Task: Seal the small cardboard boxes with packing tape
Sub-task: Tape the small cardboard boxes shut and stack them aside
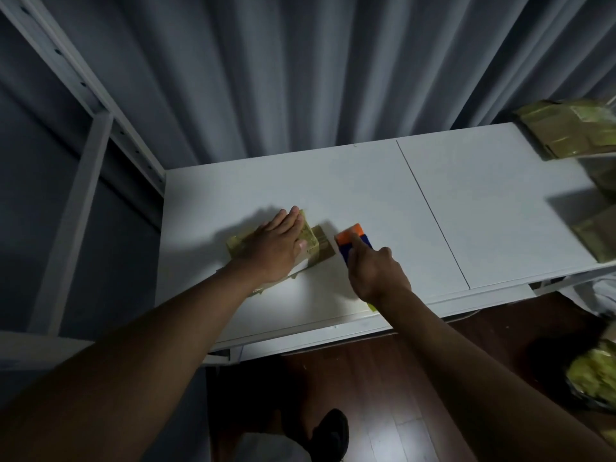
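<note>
1. Two bare forearms reach from the bottom edge over a white, smooth, flat surface (333, 181).
2. Left hand (275, 248) lies flat, fingers (293, 216) straight and together, pressing the small tape-wrapped brown cardboard box (315, 243).
3. Box: rectangular, glossy yellowish tape over matte card; long axis runs diagonally, from near-left to far-right, left of the surface's centre.
4. Right hand (376, 271) grips an orange-and-blue plastic tape dispenser (353, 243), fingers curled, forefinger extended along it; orange end points away.
5. More taped cardboard boxes (566, 131) sit at the right edge.
</note>
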